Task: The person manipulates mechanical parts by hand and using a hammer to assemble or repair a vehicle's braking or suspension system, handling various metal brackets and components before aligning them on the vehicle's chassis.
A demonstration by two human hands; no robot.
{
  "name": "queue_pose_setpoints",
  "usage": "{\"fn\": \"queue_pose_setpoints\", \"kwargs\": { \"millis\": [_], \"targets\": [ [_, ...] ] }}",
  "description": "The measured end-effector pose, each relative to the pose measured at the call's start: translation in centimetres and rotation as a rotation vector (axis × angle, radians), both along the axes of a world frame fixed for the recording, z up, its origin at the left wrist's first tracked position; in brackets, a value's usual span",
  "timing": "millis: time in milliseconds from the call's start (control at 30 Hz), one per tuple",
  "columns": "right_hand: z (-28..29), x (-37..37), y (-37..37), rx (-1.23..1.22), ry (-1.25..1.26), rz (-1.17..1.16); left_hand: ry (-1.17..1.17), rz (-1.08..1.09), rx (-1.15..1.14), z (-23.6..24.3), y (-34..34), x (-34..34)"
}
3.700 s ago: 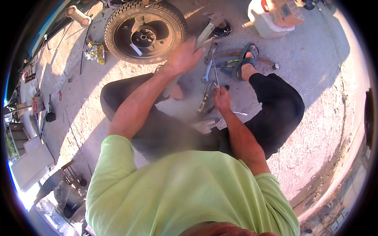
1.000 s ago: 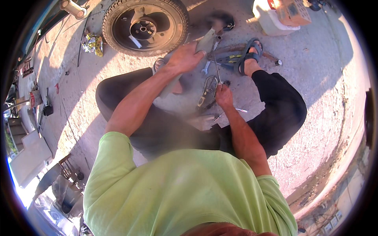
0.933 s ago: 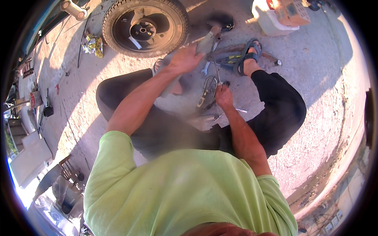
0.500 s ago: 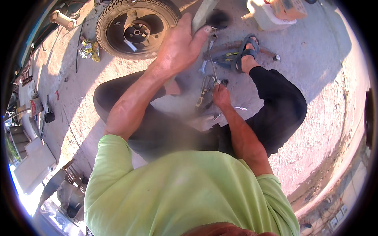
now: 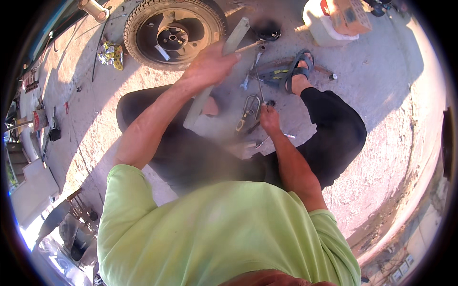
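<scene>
- Between the legs, the right hand [image 5: 270, 119] stays closed round the near end of a thin rod [image 5: 260, 86], close to a wrench [image 5: 246, 80].
- Below the wheel [image 5: 172, 37], the left hand [image 5: 210, 64] grips a pale bar [image 5: 236, 35]; it was higher half a second ago, with the bar's far end past the top edge, and that end now shows.
- Inside the wheel, a white strip [image 5: 162, 52]: any print is too small to read.
</scene>
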State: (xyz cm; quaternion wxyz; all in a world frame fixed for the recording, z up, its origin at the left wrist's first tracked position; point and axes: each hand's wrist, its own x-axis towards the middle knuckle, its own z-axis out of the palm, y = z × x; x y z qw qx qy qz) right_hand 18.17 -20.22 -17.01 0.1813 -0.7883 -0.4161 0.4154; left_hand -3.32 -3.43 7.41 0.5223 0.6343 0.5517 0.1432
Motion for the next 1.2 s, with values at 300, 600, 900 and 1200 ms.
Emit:
{"fn": "queue_pose_setpoints", "kwargs": {
  "millis": [300,600,900,1200],
  "targets": [
    [-8.3,3.5,2.1,0.021,0.357,-0.101,-0.242,0.276,-0.667,-9.5,-3.6,-2.1],
    [23.7,1.2,16.4,0.004,0.597,-0.082,-0.306,0.318,-0.945,-34.5,-9.9,0.2],
    [27.4,2.3,19.2,0.145,0.993,-0.277,0.501,-0.5,0.026,-37.8,-10.1,-1.2],
    [29.5,6.0,21.3,0.107,1.206,-0.406,0.491,-0.189,0.174,-30.0,3.1,11.7]
  ]
}}
